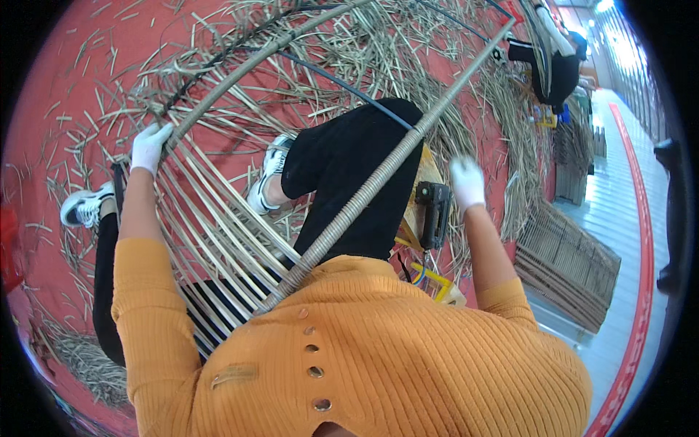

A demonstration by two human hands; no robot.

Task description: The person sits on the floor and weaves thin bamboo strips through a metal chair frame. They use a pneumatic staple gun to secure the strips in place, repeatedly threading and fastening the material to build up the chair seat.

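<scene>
Down on the red floor (65, 65), seated amid loose dry strips (378, 51), with a big curved frame (378, 178) resting across the lap. Left hand (149, 146), in a white glove, clamped on the frame's curved bar near the floor's left side, at the top of a fan of pale slats (211, 218) woven across that frame. Right hand (467, 182), also gloved in white, blurred and lifted free just beyond the long wrapped bar, touching nothing that can be made out; whether open or curled, cannot tell. Hands well apart, one on each side of the frame. Black power tool (434, 211) just beside the right hand, lying by the black trouser leg, with a yellow piece (437, 280) below it. White sneaker (271, 171) between the slats and the wrapped bar; another sneaker (84, 205) near the left edge of the floor. Stack of woven panels (568, 269) at the floor's right edge, next to a pale walkway. Another person (557, 62) in black bent over near the far right corner.
</scene>
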